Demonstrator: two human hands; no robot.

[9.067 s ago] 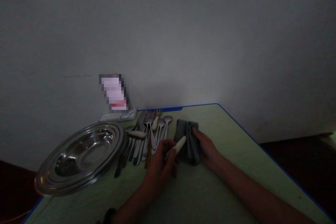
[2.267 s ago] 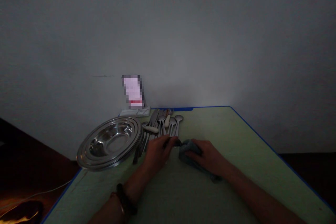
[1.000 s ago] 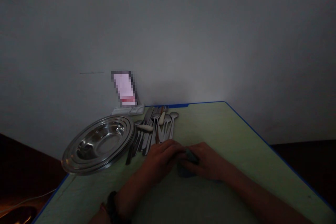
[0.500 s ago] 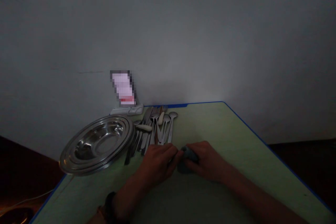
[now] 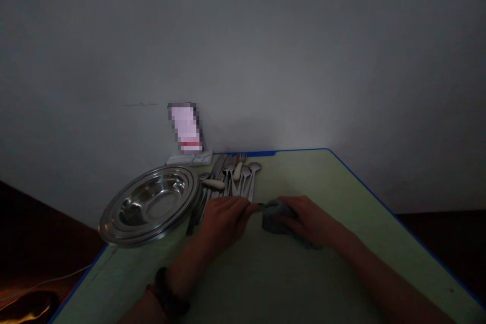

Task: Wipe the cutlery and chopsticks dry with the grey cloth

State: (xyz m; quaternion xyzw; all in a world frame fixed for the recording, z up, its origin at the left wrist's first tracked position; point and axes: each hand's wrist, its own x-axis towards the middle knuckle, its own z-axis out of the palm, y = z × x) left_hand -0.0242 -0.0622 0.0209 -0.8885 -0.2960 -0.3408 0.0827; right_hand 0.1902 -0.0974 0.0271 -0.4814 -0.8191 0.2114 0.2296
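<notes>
My right hand point(image 5: 304, 215) is closed around a grey-green cloth point(image 5: 279, 218), which hangs in folds beneath the fingers. Just left of it, my left hand point(image 5: 227, 218) pinches a thin dark utensil point(image 5: 261, 206) that runs into the cloth; its kind is hidden by cloth and fingers. Beyond my left hand lies a spread of spoons point(image 5: 254, 167), forks point(image 5: 243, 156) and knives point(image 5: 219, 167), some with pale handles. The near ends of several are covered by my left hand.
A stack of shiny metal plates point(image 5: 110, 230) stands at the left of the pale green table point(image 5: 304, 177) with blue edging. Behind it a phone point(image 5: 186, 126), blurred out, leans on the wall above a white object point(image 5: 190, 158). A cable point(image 5: 56, 278) runs at lower left.
My hands have moved slightly apart, and more of the cloth now shows under my right hand. The thin utensil is visible between them. The whole view has shifted a little.
</notes>
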